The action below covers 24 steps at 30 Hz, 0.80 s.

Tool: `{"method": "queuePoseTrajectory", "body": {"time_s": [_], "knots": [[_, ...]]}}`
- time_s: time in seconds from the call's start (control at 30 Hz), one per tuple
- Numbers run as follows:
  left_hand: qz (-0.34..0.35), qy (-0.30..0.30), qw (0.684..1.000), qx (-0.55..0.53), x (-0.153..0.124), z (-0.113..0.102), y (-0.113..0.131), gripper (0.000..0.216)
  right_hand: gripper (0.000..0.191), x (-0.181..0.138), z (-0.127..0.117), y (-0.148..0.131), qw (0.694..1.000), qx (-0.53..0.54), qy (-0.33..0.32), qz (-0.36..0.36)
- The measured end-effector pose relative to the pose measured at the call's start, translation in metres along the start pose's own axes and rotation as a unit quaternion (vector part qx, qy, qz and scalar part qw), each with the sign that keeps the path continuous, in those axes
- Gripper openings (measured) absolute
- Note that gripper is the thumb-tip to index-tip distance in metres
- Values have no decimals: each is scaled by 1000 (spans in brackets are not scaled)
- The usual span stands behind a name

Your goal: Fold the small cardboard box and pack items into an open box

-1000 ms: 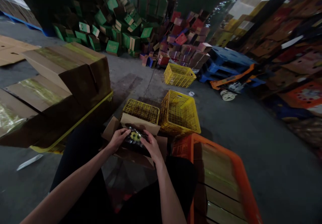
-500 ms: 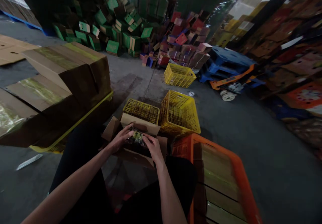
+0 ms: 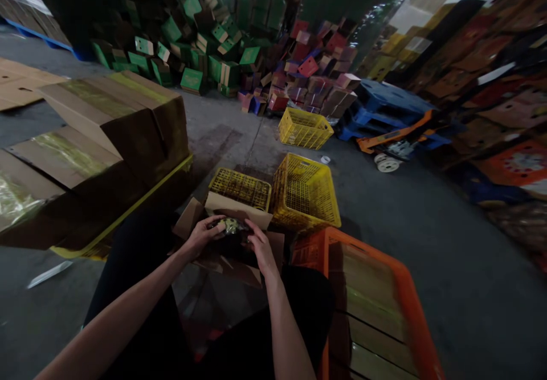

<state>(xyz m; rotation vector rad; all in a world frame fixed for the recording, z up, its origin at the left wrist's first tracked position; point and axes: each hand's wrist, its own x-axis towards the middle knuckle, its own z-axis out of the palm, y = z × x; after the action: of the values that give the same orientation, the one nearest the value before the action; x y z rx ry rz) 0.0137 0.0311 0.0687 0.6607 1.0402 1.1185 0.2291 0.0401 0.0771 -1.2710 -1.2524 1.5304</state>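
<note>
the small dark yellow-labelled packet (image 3: 231, 227), grasped between left hand (image 3: 200, 236) and right hand (image 3: 260, 249), is best held level over the open brown cardboard box (image 3: 239, 209).

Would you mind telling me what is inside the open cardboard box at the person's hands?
The cardboard box holds a dark packet with a yellow-green patch, gripped by the left hand and right hand. Hands and shadow hide the rest inside.

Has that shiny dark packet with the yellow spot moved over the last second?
Yes, slightly. Between the left hand and right hand, the packet has shifted a little toward the cardboard box's back flap, away from the person.
</note>
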Motion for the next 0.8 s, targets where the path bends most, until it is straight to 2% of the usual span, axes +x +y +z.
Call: {"method": "queuePoseTrajectory", "body": {"time_s": [0.1, 0.17, 0.23, 0.3, 0.47, 0.63, 0.8], "knots": [[-20, -4, 1000, -6, -1, 1, 0, 68, 44, -3, 1, -7, 993, -84, -7, -88], [-40, -29, 999, 2, -2, 3, -1, 63, 34, -4, 2, -9, 989, -106, -3, -106], [-60, -61, 996, 15, -4, 4, -1, 61, 29, -4, 2, -10, 990, -109, 18, -86], [-67, -87, 993, 33, -5, 5, -1, 64, 33, -4, 1, -10, 990, -116, 44, -65], [-27, -114, 990, 82, -5, 4, 1, 68, 42, -4, -1, -9, 984, -140, 82, -77], [0, -107, 988, 115, -4, 3, 3, 58, 47, -3, 1, -6, 986, -131, 77, -65], [26, -73, 988, 135, -3, 3, 1, 49, 50, -4, 5, -6, 994, -89, 64, -24]]}}
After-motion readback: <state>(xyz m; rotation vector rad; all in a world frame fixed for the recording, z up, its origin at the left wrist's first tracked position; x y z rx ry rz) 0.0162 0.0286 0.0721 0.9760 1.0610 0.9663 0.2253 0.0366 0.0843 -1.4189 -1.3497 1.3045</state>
